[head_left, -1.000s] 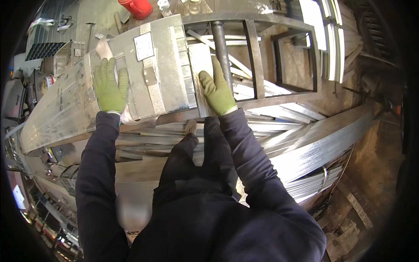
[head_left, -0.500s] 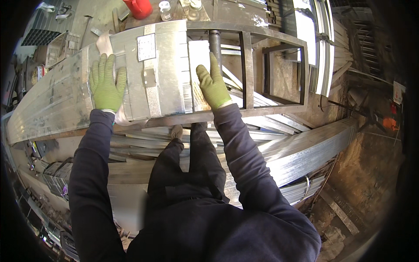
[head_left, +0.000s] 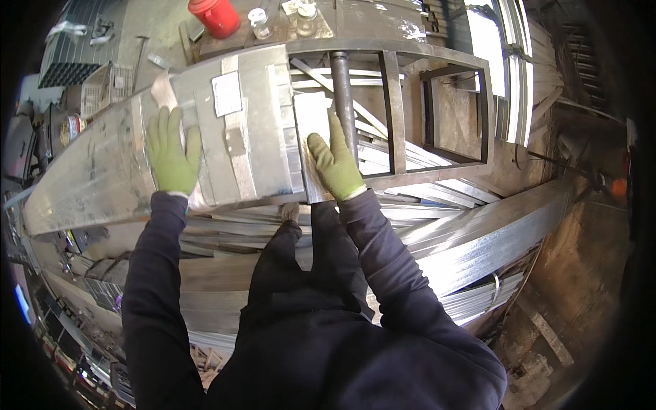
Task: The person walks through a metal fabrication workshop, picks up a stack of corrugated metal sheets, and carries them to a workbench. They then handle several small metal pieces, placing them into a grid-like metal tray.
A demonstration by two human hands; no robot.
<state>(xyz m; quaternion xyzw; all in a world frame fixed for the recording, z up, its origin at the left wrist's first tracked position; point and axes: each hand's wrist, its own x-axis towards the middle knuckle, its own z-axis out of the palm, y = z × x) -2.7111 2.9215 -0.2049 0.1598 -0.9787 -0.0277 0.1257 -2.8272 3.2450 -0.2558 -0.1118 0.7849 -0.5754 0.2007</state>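
A long stack of flat metal strips point(head_left: 263, 130), held by tape and a pale strap point(head_left: 162, 89), lies across a dark metal frame point(head_left: 398, 123). My left hand point(head_left: 174, 152), in a green glove, rests flat on its top, fingers stretched out beside the strap. At the stack's right end stands a narrow shiny plate point(head_left: 311, 109), lit bright at its far part. My right hand point(head_left: 336, 160), also gloved, presses on the plate's right side, thumb lying over its top and fingers stretched away from me. The palm side is hidden.
Beyond the frame stand a red bucket point(head_left: 217, 17) and glass jars point(head_left: 260, 24). A dark roller point(head_left: 344, 102) crosses the frame. Long metal profiles point(head_left: 471, 256) lie around my legs; white ones point(head_left: 502, 61) lean at the far right. A crate point(head_left: 106, 89) sits far left.
The stack has shifted slightly toward me and left on the frame, my left hand moving with it. The plate under my right hand has also come toward me. The view has moved a little.
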